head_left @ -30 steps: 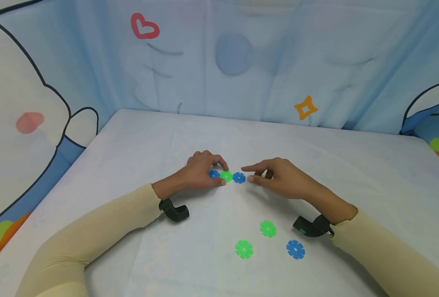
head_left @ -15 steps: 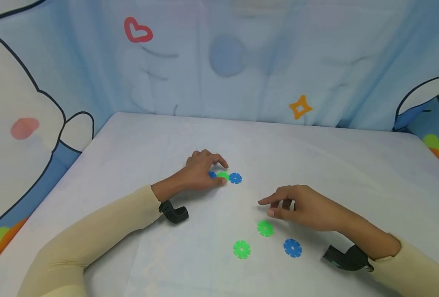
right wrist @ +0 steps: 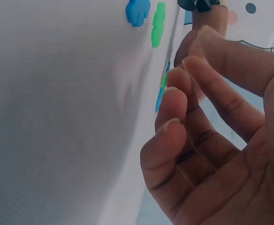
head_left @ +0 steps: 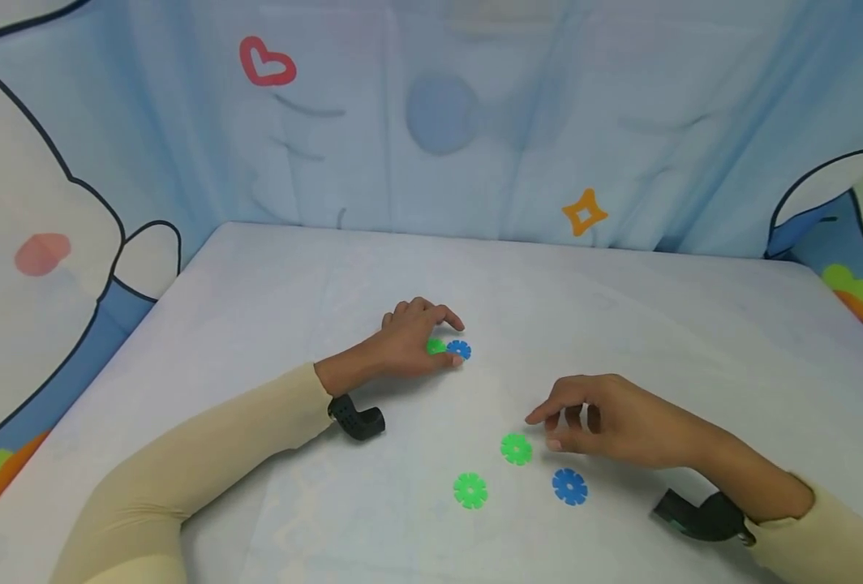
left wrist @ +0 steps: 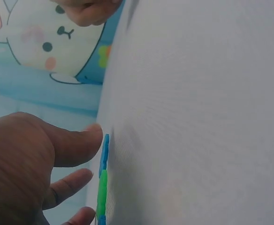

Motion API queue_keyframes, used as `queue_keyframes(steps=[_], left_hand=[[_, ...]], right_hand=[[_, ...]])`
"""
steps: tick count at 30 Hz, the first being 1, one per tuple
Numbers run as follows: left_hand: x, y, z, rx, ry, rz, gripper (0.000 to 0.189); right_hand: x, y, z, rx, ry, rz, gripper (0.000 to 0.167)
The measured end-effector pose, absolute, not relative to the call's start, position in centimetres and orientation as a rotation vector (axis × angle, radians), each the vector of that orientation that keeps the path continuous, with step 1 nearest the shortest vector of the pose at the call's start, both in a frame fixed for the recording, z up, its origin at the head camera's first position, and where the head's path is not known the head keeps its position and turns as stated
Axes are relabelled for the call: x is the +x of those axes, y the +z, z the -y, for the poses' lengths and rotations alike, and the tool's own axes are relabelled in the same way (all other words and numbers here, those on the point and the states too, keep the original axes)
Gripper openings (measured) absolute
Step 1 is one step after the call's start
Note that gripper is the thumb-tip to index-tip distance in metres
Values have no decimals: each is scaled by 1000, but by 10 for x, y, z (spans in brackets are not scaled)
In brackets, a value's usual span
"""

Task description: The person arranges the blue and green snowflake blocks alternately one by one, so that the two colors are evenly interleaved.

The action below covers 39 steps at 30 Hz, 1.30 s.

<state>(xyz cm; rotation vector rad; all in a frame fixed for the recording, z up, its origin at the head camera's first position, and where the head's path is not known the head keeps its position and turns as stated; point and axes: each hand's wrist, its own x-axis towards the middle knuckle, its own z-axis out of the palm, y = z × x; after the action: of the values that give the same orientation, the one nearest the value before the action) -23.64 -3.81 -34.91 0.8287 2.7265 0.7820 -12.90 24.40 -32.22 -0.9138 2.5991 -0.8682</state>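
Note:
My left hand (head_left: pixel 413 342) reaches over a row of joined snowflake discs, its thumb and index finger spread apart at the blue disc (head_left: pixel 459 349) on the row's right end. Next to that sits a green disc (head_left: pixel 436 346). The other blue end disc (left wrist: pixel 102 220) shows in the left wrist view; in the head view the hand hides it. My right hand (head_left: pixel 617 419) hovers with loosely bent fingers and holds nothing. Its fingertips are just above and right of a loose green disc (head_left: pixel 516 448). A loose blue disc (head_left: pixel 570 487) lies below this hand.
Another loose green disc (head_left: pixel 470 491) lies toward the front of the white-covered table (head_left: pixel 315 519). A blue printed curtain (head_left: pixel 475 122) rises behind the table and along its sides. Both wrists carry a black camera mount (head_left: pixel 358 419).
My right hand has left the row and come back toward the front right, near the loose discs. My left hand has shifted slightly right along the row, covering its left blue disc.

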Motion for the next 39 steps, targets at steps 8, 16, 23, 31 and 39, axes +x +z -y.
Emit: queue_keyframes(steps=[8,16,23,31,39], left_hand=[[-237,-350,39,835,793,-2709,40],[-238,-352,39,860,803,-2693,34],[-240,-354,39,848,795,-2721,30],[-240,-354,39,838,796,-2719,28],[-240,-354,40,842,799,-2719,27]], right_hand=[[-122,-326,-229,-890,-879,-2659,26],[-119,-327,-220,-781,-726,-2693,32],[-119,-328,-217,-756,-685,-2708,31],[-118,-331,-215,-743,-696,-2718,28],[-117,-332,-214,-731,-674,-2722,29]])
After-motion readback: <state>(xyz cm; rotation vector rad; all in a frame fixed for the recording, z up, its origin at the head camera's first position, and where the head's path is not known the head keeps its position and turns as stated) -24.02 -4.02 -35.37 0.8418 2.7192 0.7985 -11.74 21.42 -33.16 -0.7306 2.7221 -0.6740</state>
